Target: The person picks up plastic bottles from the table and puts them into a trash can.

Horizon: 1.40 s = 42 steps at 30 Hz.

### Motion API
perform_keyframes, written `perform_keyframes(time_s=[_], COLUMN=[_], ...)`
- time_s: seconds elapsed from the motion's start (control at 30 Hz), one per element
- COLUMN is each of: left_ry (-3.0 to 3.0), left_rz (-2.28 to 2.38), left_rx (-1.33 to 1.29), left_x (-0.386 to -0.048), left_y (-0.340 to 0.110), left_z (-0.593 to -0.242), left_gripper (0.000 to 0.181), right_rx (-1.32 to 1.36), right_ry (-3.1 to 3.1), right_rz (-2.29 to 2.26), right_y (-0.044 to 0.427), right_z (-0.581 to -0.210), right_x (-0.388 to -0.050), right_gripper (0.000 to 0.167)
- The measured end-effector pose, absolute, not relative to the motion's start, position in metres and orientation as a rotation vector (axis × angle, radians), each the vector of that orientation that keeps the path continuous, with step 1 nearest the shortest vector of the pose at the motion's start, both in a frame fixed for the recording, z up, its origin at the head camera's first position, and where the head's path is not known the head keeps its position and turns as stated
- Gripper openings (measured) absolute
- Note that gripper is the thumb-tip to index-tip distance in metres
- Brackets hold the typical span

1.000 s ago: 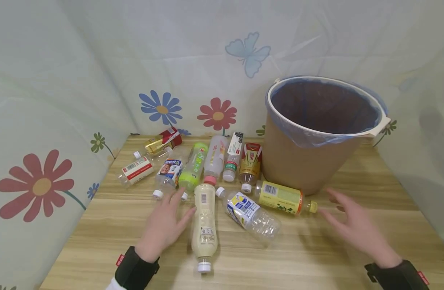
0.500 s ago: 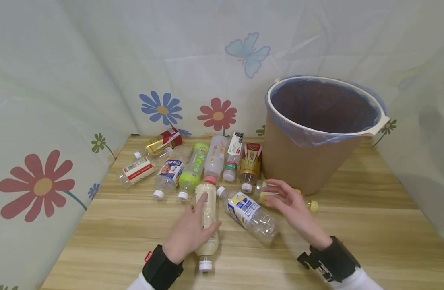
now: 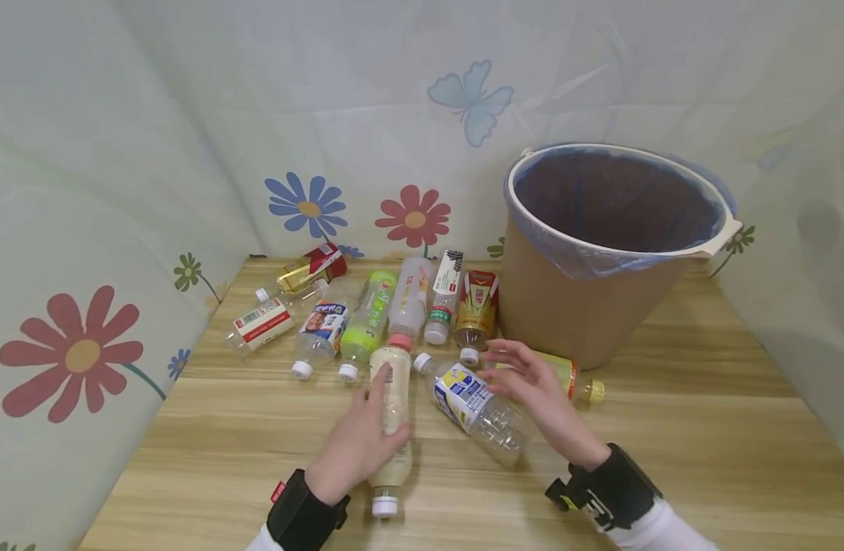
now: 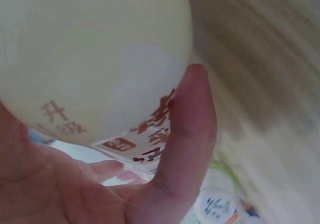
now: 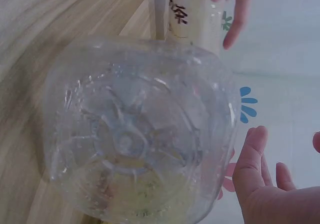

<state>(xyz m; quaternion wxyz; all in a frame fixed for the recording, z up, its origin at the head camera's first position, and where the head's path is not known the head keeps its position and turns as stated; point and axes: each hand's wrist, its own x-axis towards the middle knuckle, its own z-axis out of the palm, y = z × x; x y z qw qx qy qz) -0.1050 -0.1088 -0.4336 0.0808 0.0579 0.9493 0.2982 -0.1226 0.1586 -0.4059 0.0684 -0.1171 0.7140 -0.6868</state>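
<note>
The left hand (image 3: 356, 444) grips a cream-coloured bottle (image 3: 399, 394) lying on the wooden table, its white cap toward the near edge. The left wrist view has the thumb and fingers (image 4: 187, 139) around the pale bottle (image 4: 90, 48). Over a clear bottle with a blue-and-white label (image 3: 500, 430) hovers the right hand (image 3: 545, 405), fingers spread and slightly bent. That clear bottle's base (image 5: 130, 134) fills much of the right wrist view, with the right hand (image 5: 270, 189) beside it, apart. A yellow-labelled bottle (image 3: 565, 371) lies partly hidden behind the right hand.
A large brown bin (image 3: 566, 306) lined with a blue bag stands at the back right. Several bottles lie toward the back, among them a green one (image 3: 372, 310), a red-and-gold one (image 3: 477, 302) and a red-and-white-labelled one (image 3: 262, 323) at the left.
Both hands have come inward: the left onto the cream bottle, the right from beyond the yellow cap to over the clear bottle. The cream bottle has shifted slightly left since half a second ago.
</note>
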Motion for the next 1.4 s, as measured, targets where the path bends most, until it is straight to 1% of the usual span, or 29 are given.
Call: perform_keyframes(time_s=[0.17, 0.3, 0.5, 0.67, 0.8, 0.97, 1.23, 1.4], left_ry=[2.858, 2.899, 2.841, 2.81, 2.788, 2.76, 2.781, 2.82], left_rz=[0.991, 1.078, 1.291, 1.404, 1.461, 1.525, 1.535, 1.533], left_rx=[0.193, 0.266, 0.368, 0.393, 0.416, 0.426, 0.458, 0.506], left_x=[-0.108, -0.118, -0.142, -0.157, -0.163, -0.163, -0.162, -0.163], left_y=[-0.113, -0.109, -0.094, -0.076, -0.065, -0.058, -0.054, -0.053], left_z=[-0.42, -0.407, -0.389, -0.38, -0.376, -0.376, -0.375, -0.374], left_gripper=[0.092, 0.09, 0.09, 0.09, 0.088, 0.08, 0.059, 0.055], right_rx=[-0.344, -0.357, -0.363, -0.309, -0.266, -0.294, -0.376, -0.367], right_ry=[2.138, 2.105, 2.052, 1.95, 1.896, 1.86, 1.831, 1.795], right_rz=[-2.045, -2.033, -2.048, -2.097, -2.136, -2.134, -2.078, -2.06], right_y=[0.157, 0.153, 0.138, 0.131, 0.128, 0.129, 0.132, 0.133], right_z=[-0.407, -0.405, -0.402, -0.399, -0.394, -0.39, -0.393, -0.394], right_x=[-0.125, -0.127, -0.132, -0.138, -0.142, -0.143, -0.145, -0.147], right_gripper=[0.046, 0.048, 0.049, 0.055, 0.06, 0.064, 0.069, 0.072])
